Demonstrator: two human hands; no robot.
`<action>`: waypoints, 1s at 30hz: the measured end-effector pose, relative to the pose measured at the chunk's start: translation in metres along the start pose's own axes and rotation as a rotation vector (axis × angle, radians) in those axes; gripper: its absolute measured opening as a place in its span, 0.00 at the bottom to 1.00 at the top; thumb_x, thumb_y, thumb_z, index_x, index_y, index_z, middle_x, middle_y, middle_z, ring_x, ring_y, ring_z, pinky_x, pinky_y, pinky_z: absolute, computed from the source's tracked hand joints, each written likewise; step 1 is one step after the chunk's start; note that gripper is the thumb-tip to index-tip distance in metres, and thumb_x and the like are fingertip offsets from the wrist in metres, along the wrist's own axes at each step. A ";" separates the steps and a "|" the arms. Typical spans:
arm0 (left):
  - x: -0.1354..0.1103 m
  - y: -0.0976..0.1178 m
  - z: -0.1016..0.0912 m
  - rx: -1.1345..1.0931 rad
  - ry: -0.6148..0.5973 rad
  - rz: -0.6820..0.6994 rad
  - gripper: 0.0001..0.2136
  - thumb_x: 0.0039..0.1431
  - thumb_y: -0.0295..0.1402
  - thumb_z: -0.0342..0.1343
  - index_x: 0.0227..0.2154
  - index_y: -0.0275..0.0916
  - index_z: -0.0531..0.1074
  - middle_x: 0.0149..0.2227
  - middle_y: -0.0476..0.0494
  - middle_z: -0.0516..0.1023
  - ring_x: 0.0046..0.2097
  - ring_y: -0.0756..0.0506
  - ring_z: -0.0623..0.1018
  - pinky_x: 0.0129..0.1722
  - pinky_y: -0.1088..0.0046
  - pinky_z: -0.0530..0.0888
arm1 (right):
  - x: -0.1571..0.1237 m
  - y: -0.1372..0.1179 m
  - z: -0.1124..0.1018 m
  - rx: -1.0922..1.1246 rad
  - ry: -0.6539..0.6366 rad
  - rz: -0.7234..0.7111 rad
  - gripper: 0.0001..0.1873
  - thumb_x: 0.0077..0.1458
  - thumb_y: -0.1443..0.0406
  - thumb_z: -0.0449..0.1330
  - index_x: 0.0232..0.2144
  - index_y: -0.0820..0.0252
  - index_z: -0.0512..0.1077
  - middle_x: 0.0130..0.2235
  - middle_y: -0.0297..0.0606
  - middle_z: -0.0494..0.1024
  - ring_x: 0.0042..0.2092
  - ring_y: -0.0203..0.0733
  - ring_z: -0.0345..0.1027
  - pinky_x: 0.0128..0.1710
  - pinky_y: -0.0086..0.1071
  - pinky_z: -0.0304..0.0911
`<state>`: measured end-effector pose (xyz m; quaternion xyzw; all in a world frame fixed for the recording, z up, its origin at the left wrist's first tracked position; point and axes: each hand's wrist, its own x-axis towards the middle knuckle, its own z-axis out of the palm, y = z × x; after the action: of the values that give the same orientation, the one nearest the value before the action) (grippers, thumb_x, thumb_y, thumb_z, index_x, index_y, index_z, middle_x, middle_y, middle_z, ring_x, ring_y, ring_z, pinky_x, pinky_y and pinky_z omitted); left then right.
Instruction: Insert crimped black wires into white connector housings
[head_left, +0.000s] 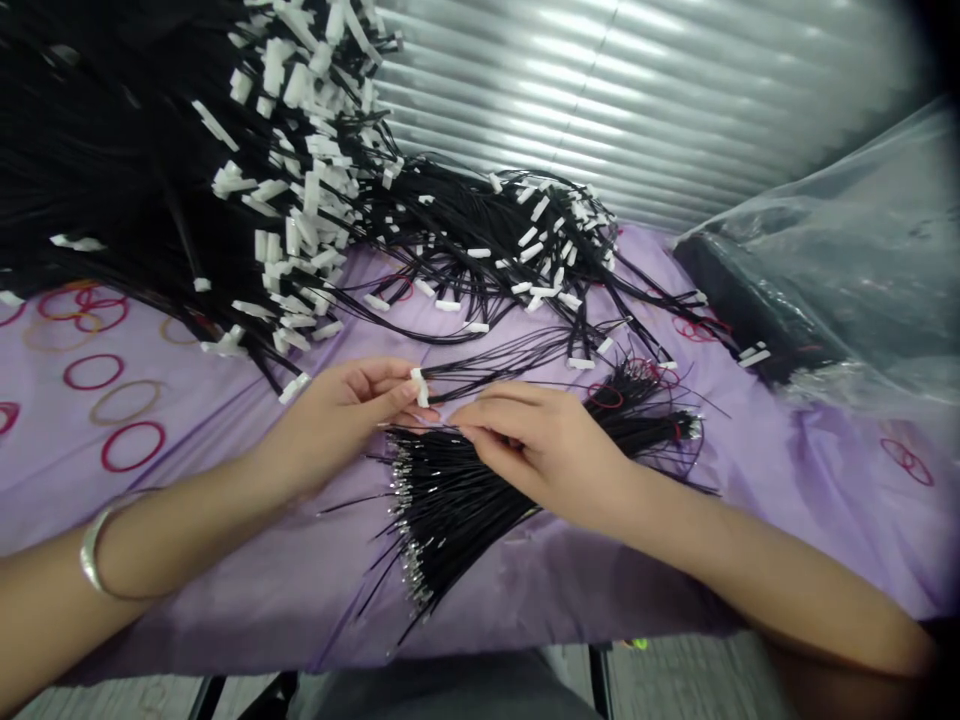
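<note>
Hundreds of black wires with white connectors [300,200] lie heaped across the far left of the counter [787,500], which wears a purple cloth printed with red and tan rings. A second, flatter spread of finished wires [525,250] fans out behind the hands, touching the big heap. To the right sits a clear plastic bag [847,260] with something dark inside; what it is cannot be told. A ribbed metal shutter [637,90] stands behind everything.

Nearer the person, a bundle of bare-ended black wires [442,510] lies on the cloth under the hands, its metal tips splayed toward the near edge and its far end gathered by the right.

Left hand [345,410], a silver bangle [94,550] on its wrist, pinches a small white connector [420,387] between thumb and fingertips, a few wires trailing from it to the right. Right hand [540,440] rests on the bundle, its thumb and forefinger pressed together on the end of a thin wire just beside the connector.
</note>
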<state>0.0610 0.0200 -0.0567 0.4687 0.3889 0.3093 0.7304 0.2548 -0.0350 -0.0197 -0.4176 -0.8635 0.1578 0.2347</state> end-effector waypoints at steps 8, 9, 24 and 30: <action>-0.005 0.000 0.008 0.021 -0.034 -0.048 0.09 0.51 0.32 0.63 0.34 0.35 0.72 0.28 0.50 0.79 0.28 0.52 0.77 0.31 0.80 0.74 | 0.011 -0.011 0.010 0.124 0.050 -0.019 0.12 0.59 0.69 0.54 0.34 0.71 0.76 0.33 0.40 0.76 0.35 0.32 0.66 0.36 0.25 0.62; -0.005 -0.001 0.008 0.028 -0.044 -0.049 0.08 0.52 0.32 0.62 0.34 0.35 0.72 0.28 0.50 0.78 0.28 0.53 0.77 0.32 0.80 0.74 | 0.011 -0.010 0.009 0.149 0.085 -0.006 0.11 0.58 0.70 0.55 0.33 0.70 0.77 0.32 0.39 0.76 0.34 0.31 0.66 0.35 0.24 0.62; 0.006 -0.005 -0.006 0.067 -0.210 -0.146 0.07 0.57 0.30 0.58 0.33 0.30 0.74 0.28 0.47 0.78 0.29 0.54 0.76 0.31 0.83 0.73 | 0.010 0.017 0.004 0.066 0.272 0.106 0.04 0.47 0.76 0.61 0.26 0.68 0.76 0.25 0.33 0.70 0.28 0.25 0.62 0.29 0.19 0.58; 0.007 -0.010 -0.009 0.074 -0.227 -0.133 0.07 0.56 0.32 0.59 0.33 0.31 0.75 0.28 0.46 0.79 0.30 0.54 0.78 0.31 0.84 0.74 | 0.007 0.018 0.009 -0.023 0.287 0.015 0.04 0.51 0.75 0.60 0.28 0.70 0.76 0.27 0.36 0.71 0.29 0.28 0.63 0.30 0.22 0.59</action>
<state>0.0583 0.0263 -0.0700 0.5006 0.3450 0.1904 0.7708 0.2578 -0.0191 -0.0341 -0.4449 -0.8197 0.0881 0.3499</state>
